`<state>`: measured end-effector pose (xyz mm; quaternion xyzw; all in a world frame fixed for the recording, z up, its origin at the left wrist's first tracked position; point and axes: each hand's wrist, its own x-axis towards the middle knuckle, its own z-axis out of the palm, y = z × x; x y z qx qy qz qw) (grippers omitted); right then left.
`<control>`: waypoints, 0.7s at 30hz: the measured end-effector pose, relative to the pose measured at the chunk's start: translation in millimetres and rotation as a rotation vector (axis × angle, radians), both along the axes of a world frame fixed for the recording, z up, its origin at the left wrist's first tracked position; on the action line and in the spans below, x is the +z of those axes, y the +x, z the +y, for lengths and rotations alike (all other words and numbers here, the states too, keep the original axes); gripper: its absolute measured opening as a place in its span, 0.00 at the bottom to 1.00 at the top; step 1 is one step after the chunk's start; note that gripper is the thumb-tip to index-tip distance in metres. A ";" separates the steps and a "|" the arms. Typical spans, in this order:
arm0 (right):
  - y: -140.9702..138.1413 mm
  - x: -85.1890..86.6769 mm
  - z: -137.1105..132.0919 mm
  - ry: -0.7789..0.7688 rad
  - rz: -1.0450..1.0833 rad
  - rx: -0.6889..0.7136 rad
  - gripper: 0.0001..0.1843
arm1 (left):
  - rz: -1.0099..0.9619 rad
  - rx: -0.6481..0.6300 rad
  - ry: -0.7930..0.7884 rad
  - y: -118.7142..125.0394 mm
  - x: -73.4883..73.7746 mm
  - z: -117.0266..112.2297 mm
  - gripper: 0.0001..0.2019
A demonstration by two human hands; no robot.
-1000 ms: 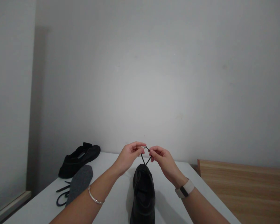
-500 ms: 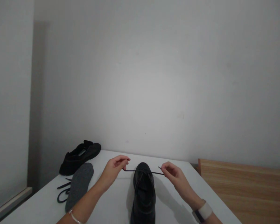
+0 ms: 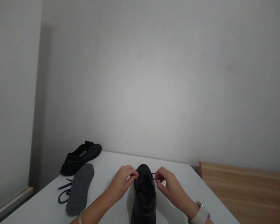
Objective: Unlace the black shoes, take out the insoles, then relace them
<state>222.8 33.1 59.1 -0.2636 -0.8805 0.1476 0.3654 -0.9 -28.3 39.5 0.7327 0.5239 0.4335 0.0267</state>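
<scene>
A black shoe (image 3: 144, 199) stands upright on the white table, toe pointing away from me. Its dark shoelace (image 3: 153, 175) runs out from the front of the opening on both sides. My left hand (image 3: 127, 179) pinches the lace close against the shoe's left side, fingertips at the lacing. On the other side my right hand (image 3: 164, 179) grips the lace between thumb and fingers, a short way off the shoe. The lacing itself is too dark to make out in detail.
Another black shoe (image 3: 80, 158) lies at the table's back left. Near it are a grey insole (image 3: 80, 189) and a loose black shoelace (image 3: 63, 197). The white table (image 3: 107, 214) meets a wall behind; a wooden board (image 3: 242, 189) stands at the right.
Both hands have moved inward to the shoe from wider apart. The lace, stretched out sideways before, now has short lengths close to the shoe.
</scene>
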 end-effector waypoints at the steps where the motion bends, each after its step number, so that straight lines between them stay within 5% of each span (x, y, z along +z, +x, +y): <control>1: -0.7 0.4 -0.3 0.009 -0.009 -0.004 0.07 | -0.019 -0.004 -0.001 0.1 0.6 0.0 0.06; 16: -10.4 -2.5 -3.5 0.138 -0.088 -0.112 0.09 | -0.087 0.083 0.018 15.9 1.0 -2.3 0.06; 21: -11.8 -2.1 -8.4 0.022 -0.135 -0.070 0.12 | -0.122 0.004 -0.015 18.8 0.5 -3.5 0.10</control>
